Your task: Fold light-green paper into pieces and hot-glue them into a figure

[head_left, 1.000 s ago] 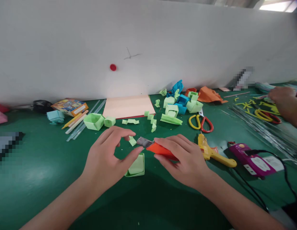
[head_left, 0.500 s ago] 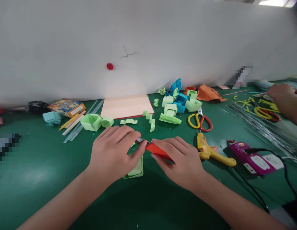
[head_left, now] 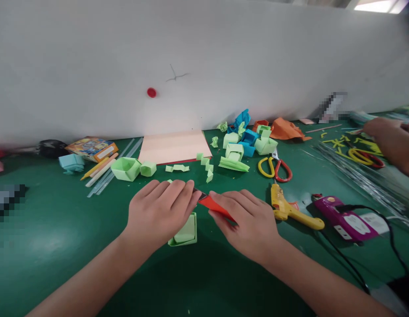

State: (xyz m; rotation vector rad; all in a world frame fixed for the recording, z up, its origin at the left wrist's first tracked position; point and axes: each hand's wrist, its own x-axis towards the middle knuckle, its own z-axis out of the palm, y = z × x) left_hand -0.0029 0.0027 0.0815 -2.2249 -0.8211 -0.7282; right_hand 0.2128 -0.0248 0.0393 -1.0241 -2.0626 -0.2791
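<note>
On a green worktable (head_left: 59,246) below a white wall, the right hand (head_left: 248,224) grips an orange utility knife (head_left: 215,206); the left hand (head_left: 160,215) pinches its blade end. At six o'clock lies a flimsy, easily crushed green paper box (head_left: 186,232), probably best held by its rim.

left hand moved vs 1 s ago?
Yes. The left hand has closed rightward onto the blade end of the orange utility knife, and now covers more of the green paper box lying on the table.
</note>
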